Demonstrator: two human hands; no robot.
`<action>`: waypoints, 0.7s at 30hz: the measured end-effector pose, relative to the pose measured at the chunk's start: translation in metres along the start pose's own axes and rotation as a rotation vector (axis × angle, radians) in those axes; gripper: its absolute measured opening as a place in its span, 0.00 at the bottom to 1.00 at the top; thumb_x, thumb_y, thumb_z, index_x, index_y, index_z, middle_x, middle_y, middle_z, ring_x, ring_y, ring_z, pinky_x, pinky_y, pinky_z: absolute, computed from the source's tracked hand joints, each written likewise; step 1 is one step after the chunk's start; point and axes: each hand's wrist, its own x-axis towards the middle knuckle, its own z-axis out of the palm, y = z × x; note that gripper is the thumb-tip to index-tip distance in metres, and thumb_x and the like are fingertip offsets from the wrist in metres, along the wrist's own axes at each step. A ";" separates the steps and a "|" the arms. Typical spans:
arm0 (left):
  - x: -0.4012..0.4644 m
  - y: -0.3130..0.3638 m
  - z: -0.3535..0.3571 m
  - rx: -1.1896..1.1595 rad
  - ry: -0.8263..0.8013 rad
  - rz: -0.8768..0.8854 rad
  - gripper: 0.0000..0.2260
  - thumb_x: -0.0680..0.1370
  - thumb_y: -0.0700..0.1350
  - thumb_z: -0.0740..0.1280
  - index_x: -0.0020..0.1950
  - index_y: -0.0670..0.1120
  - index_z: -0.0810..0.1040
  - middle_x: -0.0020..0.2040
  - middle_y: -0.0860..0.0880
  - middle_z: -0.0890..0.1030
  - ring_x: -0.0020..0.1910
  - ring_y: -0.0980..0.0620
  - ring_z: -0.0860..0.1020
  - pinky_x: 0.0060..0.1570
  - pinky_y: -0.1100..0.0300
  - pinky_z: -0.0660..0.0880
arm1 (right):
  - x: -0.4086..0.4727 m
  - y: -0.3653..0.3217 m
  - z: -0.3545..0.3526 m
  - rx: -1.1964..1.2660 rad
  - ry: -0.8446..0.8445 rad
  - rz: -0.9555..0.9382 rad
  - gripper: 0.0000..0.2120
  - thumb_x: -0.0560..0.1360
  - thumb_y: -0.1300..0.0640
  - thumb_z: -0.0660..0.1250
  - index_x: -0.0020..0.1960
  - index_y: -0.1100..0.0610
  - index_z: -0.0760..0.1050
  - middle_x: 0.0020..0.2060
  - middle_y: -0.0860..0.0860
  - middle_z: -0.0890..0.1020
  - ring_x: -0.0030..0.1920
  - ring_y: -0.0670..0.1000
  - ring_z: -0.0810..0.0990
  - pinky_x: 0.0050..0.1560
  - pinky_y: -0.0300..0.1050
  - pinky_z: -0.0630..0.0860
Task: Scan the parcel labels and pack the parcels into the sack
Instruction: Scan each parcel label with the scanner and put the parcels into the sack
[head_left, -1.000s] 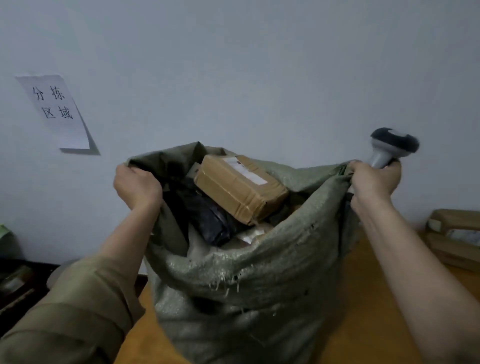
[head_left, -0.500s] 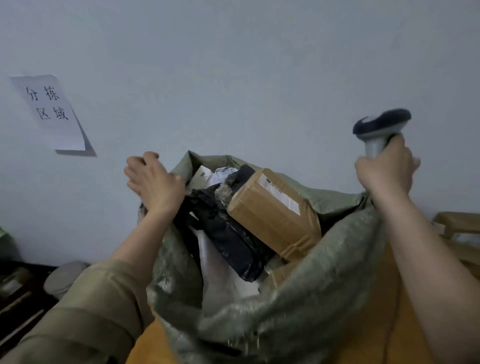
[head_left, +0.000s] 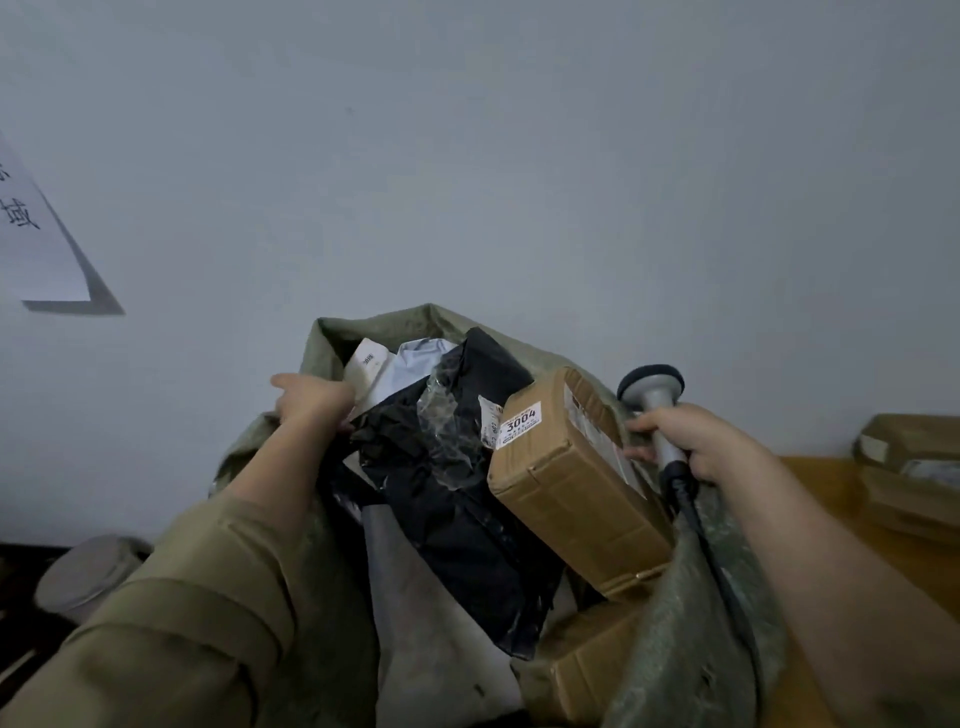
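Your left hand grips the sack rim at centre frame; your right hand holds the scanner and seems to pinch the right rim. The sack is crammed: I judge the brown box marked 3004, tilted at the mouth, could slide out if the rim drops. Counted inside: two brown boxes, one black bag, one or two pale mailers. More parcels, number unclear, wait on the table at the right edge.
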 end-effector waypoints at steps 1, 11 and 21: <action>0.005 -0.004 0.001 -0.008 -0.025 -0.007 0.28 0.77 0.43 0.67 0.73 0.36 0.60 0.69 0.38 0.69 0.67 0.40 0.70 0.53 0.54 0.71 | 0.002 0.005 0.000 -0.017 0.025 0.017 0.14 0.76 0.70 0.67 0.60 0.67 0.71 0.50 0.64 0.79 0.37 0.57 0.81 0.28 0.43 0.81; -0.003 0.046 -0.050 -0.421 0.241 0.267 0.10 0.80 0.34 0.54 0.44 0.41 0.73 0.37 0.47 0.67 0.47 0.52 0.65 0.44 0.55 0.65 | -0.039 -0.042 -0.009 0.239 0.391 -0.450 0.14 0.71 0.71 0.69 0.57 0.64 0.74 0.45 0.58 0.80 0.40 0.52 0.80 0.46 0.47 0.80; -0.002 0.035 -0.113 -0.373 0.488 0.321 0.14 0.77 0.34 0.53 0.55 0.35 0.76 0.59 0.38 0.76 0.61 0.44 0.74 0.65 0.54 0.67 | -0.099 -0.061 -0.006 0.365 0.372 -0.665 0.18 0.67 0.65 0.70 0.54 0.54 0.72 0.45 0.55 0.80 0.38 0.51 0.80 0.42 0.47 0.82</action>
